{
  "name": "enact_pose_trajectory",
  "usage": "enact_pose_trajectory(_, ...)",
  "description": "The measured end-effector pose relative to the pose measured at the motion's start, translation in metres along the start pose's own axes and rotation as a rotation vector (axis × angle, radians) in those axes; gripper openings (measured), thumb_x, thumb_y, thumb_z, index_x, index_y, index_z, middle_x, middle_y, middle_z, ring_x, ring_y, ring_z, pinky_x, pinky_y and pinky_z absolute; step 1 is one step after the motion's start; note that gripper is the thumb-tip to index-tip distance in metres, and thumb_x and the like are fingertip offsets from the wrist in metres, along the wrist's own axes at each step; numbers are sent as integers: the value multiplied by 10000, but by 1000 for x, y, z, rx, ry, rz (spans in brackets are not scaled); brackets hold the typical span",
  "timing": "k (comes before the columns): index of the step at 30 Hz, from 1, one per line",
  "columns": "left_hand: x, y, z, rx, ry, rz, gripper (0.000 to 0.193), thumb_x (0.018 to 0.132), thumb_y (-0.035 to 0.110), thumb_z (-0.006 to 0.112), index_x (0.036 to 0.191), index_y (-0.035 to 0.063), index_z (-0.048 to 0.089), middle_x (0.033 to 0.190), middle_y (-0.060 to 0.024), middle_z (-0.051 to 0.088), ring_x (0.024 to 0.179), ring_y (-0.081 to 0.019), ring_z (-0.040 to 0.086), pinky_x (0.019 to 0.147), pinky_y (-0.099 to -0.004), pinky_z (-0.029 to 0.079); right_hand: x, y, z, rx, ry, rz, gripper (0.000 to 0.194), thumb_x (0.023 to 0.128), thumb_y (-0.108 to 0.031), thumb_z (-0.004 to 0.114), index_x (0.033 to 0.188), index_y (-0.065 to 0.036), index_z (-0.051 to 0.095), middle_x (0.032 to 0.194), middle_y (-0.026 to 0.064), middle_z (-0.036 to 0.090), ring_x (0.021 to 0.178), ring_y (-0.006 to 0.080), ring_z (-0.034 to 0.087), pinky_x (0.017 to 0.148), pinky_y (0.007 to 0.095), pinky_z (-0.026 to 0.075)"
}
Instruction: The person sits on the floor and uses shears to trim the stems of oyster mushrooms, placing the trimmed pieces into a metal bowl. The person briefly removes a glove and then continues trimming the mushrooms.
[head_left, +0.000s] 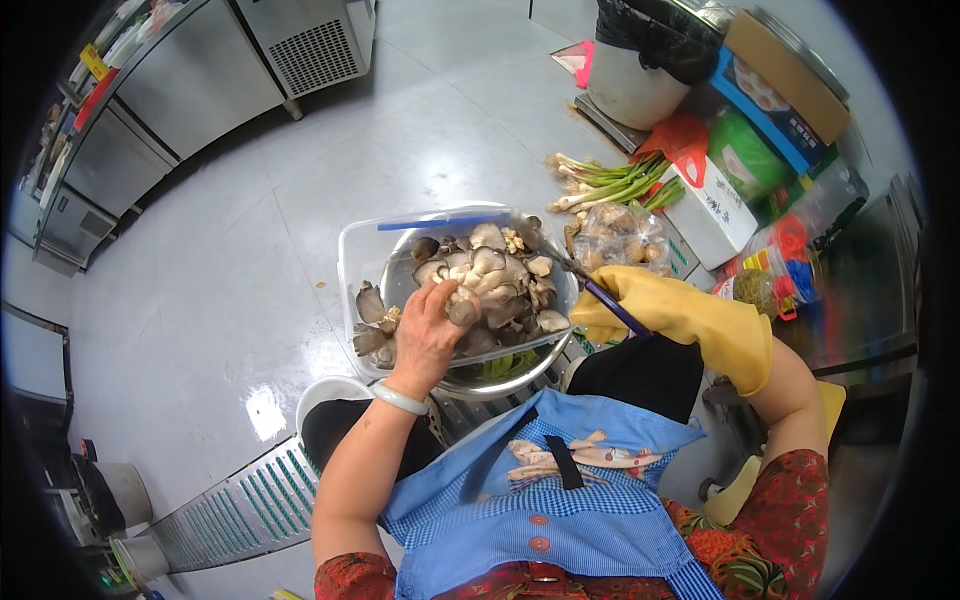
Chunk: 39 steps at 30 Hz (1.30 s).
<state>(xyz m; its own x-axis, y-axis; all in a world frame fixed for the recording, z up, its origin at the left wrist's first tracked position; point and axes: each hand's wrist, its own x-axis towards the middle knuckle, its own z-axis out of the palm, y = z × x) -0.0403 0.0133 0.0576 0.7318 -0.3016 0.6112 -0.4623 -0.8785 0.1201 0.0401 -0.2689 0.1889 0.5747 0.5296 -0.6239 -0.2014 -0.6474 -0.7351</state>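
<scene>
My bare left hand (429, 324), a pale bangle on its wrist, grips a small oyster mushroom (463, 312) between thumb and fingers. It is above a clear plastic bin (347, 277) heaped with grey-brown oyster mushrooms (499, 277). My right hand (652, 304) wears a yellow rubber glove and holds a slim purple-handled tool (616, 307), apparently a knife. Its dark end points at the bin's right side; the exact shape of the tip is unclear. Beneath the bin is a round metal basin (529, 379) with green leaves (511, 364) in it.
To the right lie green onions (611, 184), a clear bag of brownish produce (626, 240) and a white box (716, 217) bearing writing. Farther back stands a bucket lined with black plastic (634, 90). A slotted floor drain cover (240, 506) runs beside a white bucket (322, 390).
</scene>
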Motion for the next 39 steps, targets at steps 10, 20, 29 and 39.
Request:
enact_pose_trajectory(10, -5, 9, -2, -9, -21, 74, 419, 729, 66, 642, 1132, 174, 597, 1230, -114, 498, 1129, -302, 528, 945, -439, 481, -5, 4, -6, -100, -316, 259, 696, 876, -679, 578, 984, 8, 602, 639, 46, 562, 582, 116, 558, 513, 231, 412)
enact_pose_trajectory(20, 2, 24, -2, 44, -92, 259, 361, 759, 134, 634, 1120, 149, 627, 1216, -92, 514, 1124, -264, 527, 991, -455, 451, -6, -22, -23, -291, -423, 455, 951, 861, -769, 483, 1206, 113, 577, 828, 225, 698, 726, 234, 689, 643, 291, 546)
enact_pose_trajectory(29, 3, 25, -6, 28, -160, 256, 344, 742, 162, 621, 1082, 130, 665, 1218, -94, 511, 1115, -274, 522, 1007, -455, 438, 1, -41, -9, -500, -243, 585, 813, 830, -787, 502, 885, -10, 737, 692, 127, 688, 646, 212, 689, 592, 287, 548)
enact_pose_trajectory(39, 2, 7, -3, -64, 2, -117, 440, 705, -18, 708, 1100, 168, 657, 1232, -128, 532, 1096, -333, 565, 883, -400, 526, -14, -21, -3, -161, 62, 282, 715, 872, -697, 553, 854, 3, 698, 574, 107, 625, 510, 186, 616, 498, 265, 488)
